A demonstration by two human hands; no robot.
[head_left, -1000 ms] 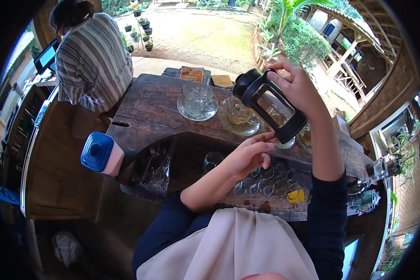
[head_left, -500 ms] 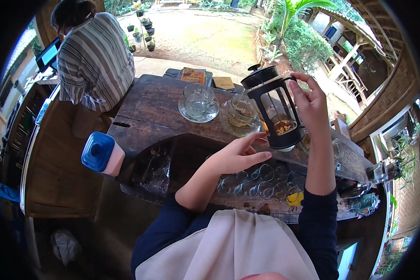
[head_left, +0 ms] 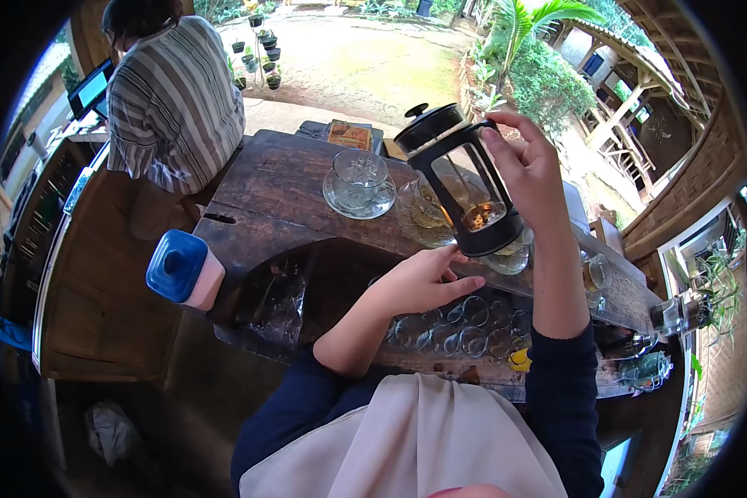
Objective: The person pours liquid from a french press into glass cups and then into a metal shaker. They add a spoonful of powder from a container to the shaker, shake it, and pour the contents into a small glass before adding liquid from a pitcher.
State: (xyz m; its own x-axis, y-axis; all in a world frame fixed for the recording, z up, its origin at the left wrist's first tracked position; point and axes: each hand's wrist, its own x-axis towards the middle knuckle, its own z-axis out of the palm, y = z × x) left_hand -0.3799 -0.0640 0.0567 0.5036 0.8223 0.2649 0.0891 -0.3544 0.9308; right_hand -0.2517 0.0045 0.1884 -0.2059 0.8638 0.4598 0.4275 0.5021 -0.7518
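My right hand (head_left: 524, 170) is closed round the handle of a French press (head_left: 465, 187), holding it up over the wooden counter. The press has a black frame and lid, tilts to the left, and has a little amber liquid with dark bits at its bottom. My left hand (head_left: 419, 285) is just below the press base, thumb stretched out and fingers apart, some fingertips hidden behind the base. Left of the press, a clear glass cup (head_left: 360, 170) stands on a glass saucer (head_left: 346, 206). Another glass cup (head_left: 427, 212) is partly hidden behind the press.
A blue-lidded container (head_left: 178, 266) stands at the counter's left end. Several upturned glasses (head_left: 473, 336) line the lower shelf (head_left: 423, 365). A book (head_left: 350, 134) lies at the far edge. A person in a striped shirt (head_left: 174, 100) sits at the left, back turned.
My right hand has moved left with the French press, which leans further left. My left hand stays at about the same place below it.
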